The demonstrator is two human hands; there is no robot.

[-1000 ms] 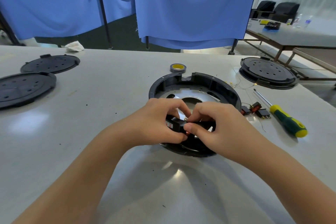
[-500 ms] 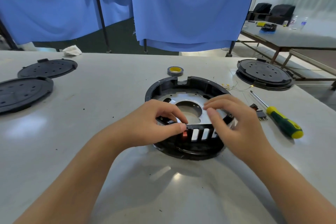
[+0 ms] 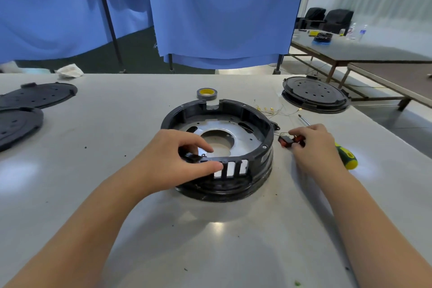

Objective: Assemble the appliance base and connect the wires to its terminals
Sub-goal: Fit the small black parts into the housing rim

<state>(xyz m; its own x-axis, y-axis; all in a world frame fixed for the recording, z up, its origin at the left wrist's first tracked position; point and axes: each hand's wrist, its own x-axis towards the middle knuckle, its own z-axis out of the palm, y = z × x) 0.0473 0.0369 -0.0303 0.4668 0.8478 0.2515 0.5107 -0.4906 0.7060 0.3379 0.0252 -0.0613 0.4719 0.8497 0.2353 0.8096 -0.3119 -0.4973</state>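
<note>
The open black appliance base (image 3: 217,147) sits mid-counter, the left hand (image 3: 177,161) pinching its near slotted rim. The right hand (image 3: 313,145) closes its fingers on a small red-black component (image 3: 286,141) just beside it. Thin wires (image 3: 271,111) lie loose behind: early work, I'd judge, with connections left.
</note>
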